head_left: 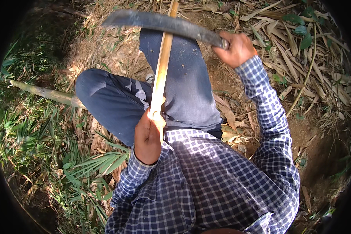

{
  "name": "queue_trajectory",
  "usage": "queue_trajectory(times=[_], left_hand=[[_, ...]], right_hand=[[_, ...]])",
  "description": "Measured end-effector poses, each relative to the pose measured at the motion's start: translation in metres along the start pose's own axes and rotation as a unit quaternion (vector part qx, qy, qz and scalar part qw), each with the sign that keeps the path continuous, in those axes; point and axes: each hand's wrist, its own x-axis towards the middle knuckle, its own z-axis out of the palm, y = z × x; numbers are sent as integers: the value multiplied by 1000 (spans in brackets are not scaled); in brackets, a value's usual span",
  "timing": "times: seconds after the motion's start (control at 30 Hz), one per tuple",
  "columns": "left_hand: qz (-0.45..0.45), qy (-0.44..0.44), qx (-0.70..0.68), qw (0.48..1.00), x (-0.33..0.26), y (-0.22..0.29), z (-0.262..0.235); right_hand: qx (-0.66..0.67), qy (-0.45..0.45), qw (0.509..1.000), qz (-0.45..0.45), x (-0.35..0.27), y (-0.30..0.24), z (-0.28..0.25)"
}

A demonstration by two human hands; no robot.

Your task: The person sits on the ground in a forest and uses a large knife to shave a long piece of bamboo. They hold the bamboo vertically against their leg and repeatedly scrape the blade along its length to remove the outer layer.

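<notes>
My left hand (149,134) is closed around the lower end of a pale split bamboo strip (162,70). The strip slants up and slightly right, over my legs and out past the upper edge of the view. In my right hand (236,50) is the handle of a machete (160,21), its dark, curved blade pointing left. The blade crosses over the strip near its upper part; whether the two touch I cannot tell. Most of the machete's handle is hidden by my fingers.
My bent legs in dark trousers (187,78) lie beneath the strip. A bamboo pole (46,92) reaches out leftward from behind my left knee. Dry leaves (292,50) litter the ground at right, and green leafy plants (105,163) grow at left.
</notes>
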Motion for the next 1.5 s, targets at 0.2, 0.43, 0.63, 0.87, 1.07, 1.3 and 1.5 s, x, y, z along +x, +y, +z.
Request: queue_trajectory(times=[0.2,0.43,0.63,0.87,1.07,1.3,1.5], left_hand=[[-20,-26,-56,998,2,-3,-1],[-118,-30,-172,978,28,21,15],[-115,-30,-144,982,20,24,16],[-124,-38,-184,974,13,15,12],[-127,-48,-185,973,2,7,10],[-99,-69,-166,979,1,2,10],[3,34,30,999,8,13,10]], right_hand=[[89,-12,984,155,14,11,-3],[14,7,982,-189,-61,-43,7],[26,-13,997,-78,-27,-29,-1],[-1,7,984,-176,-22,-26,6],[24,-9,997,-77,-1,-2,2],[25,36,990,132,44,39,13],[530,1,844,75,3,-20,-12]])
